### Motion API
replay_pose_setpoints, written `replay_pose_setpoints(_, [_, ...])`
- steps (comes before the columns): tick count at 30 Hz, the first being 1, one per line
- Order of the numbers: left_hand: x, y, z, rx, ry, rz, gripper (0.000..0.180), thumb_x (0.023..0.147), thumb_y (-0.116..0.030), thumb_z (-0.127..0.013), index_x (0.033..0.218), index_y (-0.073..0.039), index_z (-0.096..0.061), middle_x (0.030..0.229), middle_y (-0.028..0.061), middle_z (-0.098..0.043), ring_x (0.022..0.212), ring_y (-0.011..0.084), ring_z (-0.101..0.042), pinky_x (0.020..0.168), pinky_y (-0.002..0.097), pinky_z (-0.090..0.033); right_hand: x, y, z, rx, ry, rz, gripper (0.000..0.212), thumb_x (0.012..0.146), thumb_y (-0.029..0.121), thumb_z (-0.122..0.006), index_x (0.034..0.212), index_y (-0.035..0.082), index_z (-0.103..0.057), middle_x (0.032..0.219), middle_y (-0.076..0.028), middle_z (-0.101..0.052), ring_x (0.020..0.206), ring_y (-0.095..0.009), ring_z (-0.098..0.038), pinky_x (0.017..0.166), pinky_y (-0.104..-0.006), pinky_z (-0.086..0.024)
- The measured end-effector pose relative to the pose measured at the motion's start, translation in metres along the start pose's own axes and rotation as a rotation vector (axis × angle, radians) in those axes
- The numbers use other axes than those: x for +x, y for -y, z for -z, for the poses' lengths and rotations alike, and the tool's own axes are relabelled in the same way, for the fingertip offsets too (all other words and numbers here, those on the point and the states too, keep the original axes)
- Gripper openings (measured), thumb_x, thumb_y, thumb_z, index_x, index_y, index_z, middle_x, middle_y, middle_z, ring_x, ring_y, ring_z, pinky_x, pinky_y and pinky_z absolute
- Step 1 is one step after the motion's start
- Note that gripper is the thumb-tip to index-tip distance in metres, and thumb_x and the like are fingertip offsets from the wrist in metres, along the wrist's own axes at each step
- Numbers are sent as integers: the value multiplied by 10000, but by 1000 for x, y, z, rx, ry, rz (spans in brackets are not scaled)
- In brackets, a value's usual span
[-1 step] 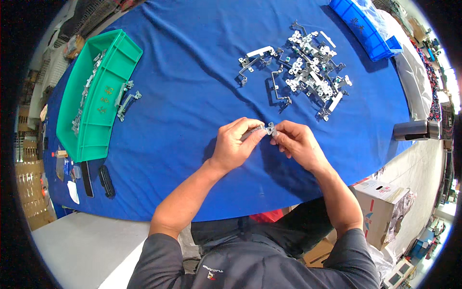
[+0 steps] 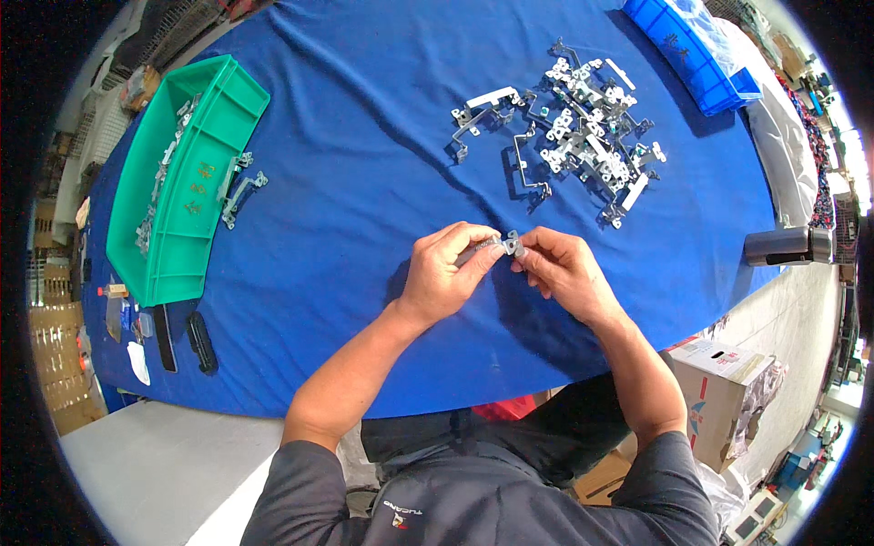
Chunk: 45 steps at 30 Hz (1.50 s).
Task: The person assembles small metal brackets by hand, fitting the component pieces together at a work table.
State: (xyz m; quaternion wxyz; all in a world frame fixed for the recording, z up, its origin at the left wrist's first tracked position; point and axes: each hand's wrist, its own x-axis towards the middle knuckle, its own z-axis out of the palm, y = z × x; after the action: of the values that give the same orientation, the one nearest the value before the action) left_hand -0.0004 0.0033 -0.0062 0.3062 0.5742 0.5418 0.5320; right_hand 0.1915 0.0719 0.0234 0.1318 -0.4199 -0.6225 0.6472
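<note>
Over the middle of the blue cloth, my left hand (image 2: 448,273) and my right hand (image 2: 563,271) meet at a small silver metal bracket (image 2: 513,244). My left fingers and thumb pinch one end of it, hiding much of its length. At the other end, the right thumb and fingertips close on its holed tab. Beyond my right hand lies a loose pile of similar metal brackets (image 2: 592,136), with a few strewn at its left side. A pair of brackets (image 2: 241,193) rests beside the green bin at the left.
The green bin (image 2: 187,273) at the left holds more metal pieces. Near it lie a black folding tool (image 2: 201,343) and a dark flat strip (image 2: 165,338). A blue bin (image 2: 701,77) stands at the far right, above a metallic object (image 2: 788,247). A cardboard box (image 2: 719,364) stands below the table edge.
</note>
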Motion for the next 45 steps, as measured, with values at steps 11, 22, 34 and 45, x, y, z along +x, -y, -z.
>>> replay_pose_setpoints(11, [1,-5,1,-2,49,-19,125,890,-108,-711,945,3,-697,796,57,-676,656,82,-592,578,252,-462,0,0,-1,-50,-38,35,147,982,139,-572,1017,16,-643,801,4,-642,647,-57,-550,522,-226,-451])
replay_pose_setpoints(22, [0,-3,1,44,134,-19,118,870,-91,-724,938,0,-693,795,66,-664,636,105,-593,573,263,-465,6,-3,-3,262,-25,123,191,1003,132,-547,1113,-7,-621,893,-48,-645,745,-87,-603,649,-262,-538])
replay_pose_setpoints(34, [0,-4,1,54,-5,-37,131,875,-108,-720,947,0,-698,781,65,-664,645,119,-608,579,270,-471,1,0,4,3,-83,36,160,980,167,-583,1029,24,-636,813,1,-637,656,-55,-544,528,-220,-449])
replay_pose_setpoints(45, [2,-3,0,9,-5,-19,134,886,-112,-708,938,11,-695,772,66,-665,646,103,-600,580,257,-465,-1,-2,0,-46,-52,52,164,977,153,-583,1046,15,-639,835,-17,-663,656,-67,-562,532,-231,-466])
